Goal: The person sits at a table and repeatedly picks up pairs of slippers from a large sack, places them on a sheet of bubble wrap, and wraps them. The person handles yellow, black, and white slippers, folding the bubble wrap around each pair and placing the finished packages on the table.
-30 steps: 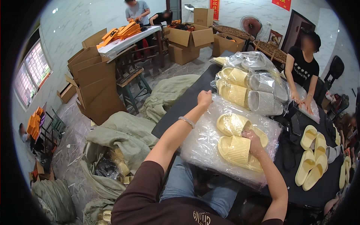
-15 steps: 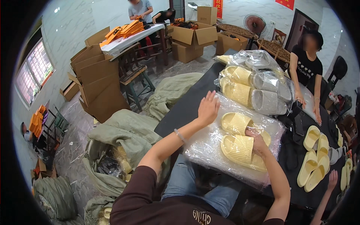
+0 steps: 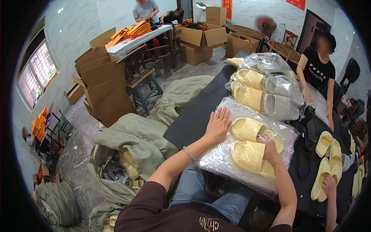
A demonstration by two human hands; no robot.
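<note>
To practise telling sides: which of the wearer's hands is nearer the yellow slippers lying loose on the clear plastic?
Right: the right hand is over the slippers, while the left hand rests on the clear plastic, just to their left.

Pale yellow, ribbed slippers (image 3: 250,155) on black tabletop (image 3: 201,110)

Black-topped table (image 3: 197,116): stacked clear plastic bags (image 3: 214,160), bagged yellow and grey slippers (image 3: 272,100), loose yellow slippers (image 3: 324,167).

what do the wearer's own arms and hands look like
Short, dark brown fabric sleeves leave both forearms bare. A pale, rounded bangle circles the left wrist. The left hand and right hand are ungloved, the left apparently wearing a ring.
</note>
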